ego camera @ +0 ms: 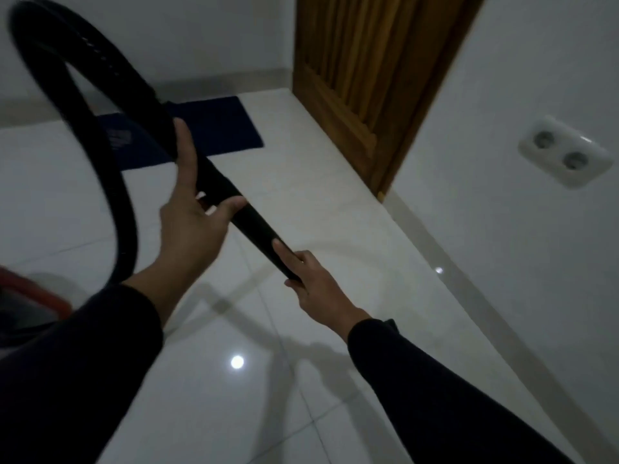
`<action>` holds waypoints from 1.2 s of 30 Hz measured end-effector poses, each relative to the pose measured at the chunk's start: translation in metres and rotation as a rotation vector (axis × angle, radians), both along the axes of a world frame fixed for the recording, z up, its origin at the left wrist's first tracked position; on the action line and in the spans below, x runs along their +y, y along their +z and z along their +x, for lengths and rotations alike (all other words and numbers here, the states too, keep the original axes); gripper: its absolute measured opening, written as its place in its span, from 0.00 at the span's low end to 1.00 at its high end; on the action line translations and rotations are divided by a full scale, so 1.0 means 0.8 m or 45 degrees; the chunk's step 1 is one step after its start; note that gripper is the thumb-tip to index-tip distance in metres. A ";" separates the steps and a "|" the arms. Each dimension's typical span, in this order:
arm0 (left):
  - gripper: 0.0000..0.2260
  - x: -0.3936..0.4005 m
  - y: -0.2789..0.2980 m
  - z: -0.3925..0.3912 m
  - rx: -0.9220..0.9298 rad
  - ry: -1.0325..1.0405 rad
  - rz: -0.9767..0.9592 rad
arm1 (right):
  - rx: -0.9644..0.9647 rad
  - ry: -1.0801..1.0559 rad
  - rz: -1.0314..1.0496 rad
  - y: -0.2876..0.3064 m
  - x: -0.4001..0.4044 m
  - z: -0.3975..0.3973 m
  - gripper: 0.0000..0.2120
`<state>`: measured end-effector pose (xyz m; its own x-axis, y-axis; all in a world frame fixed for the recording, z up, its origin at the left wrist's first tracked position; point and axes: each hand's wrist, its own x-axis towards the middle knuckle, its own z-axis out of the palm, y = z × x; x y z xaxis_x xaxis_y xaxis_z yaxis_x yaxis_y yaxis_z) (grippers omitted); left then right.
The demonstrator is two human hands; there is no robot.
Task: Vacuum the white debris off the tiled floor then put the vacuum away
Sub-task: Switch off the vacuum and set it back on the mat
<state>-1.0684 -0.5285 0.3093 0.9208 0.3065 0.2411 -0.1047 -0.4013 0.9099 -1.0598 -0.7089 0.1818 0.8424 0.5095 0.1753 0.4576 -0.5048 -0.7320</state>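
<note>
A black vacuum hose (83, 105) loops high at the upper left and runs into a rigid black nozzle tube (249, 217) that slants down to the right. My left hand (191, 209) wraps the tube near its upper joint, thumb over the top. At the tube's lower tip my right hand (313, 279) holds it from below. The vacuum body (30, 306), dark with a red rim, shows at the left edge, partly behind my left sleeve. The glossy white tiled floor (254, 380) lies beneath; I see no white debris on it.
A dark blue mat (214, 128) lies on the floor by the far wall. A wooden door (361, 78) stands at the upper right. A double wall socket (566, 152) sits low on the white wall to the right.
</note>
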 end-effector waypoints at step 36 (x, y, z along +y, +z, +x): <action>0.46 0.693 -0.045 -0.078 0.372 0.431 -0.334 | 0.058 0.748 -0.011 -0.022 0.674 -0.008 0.42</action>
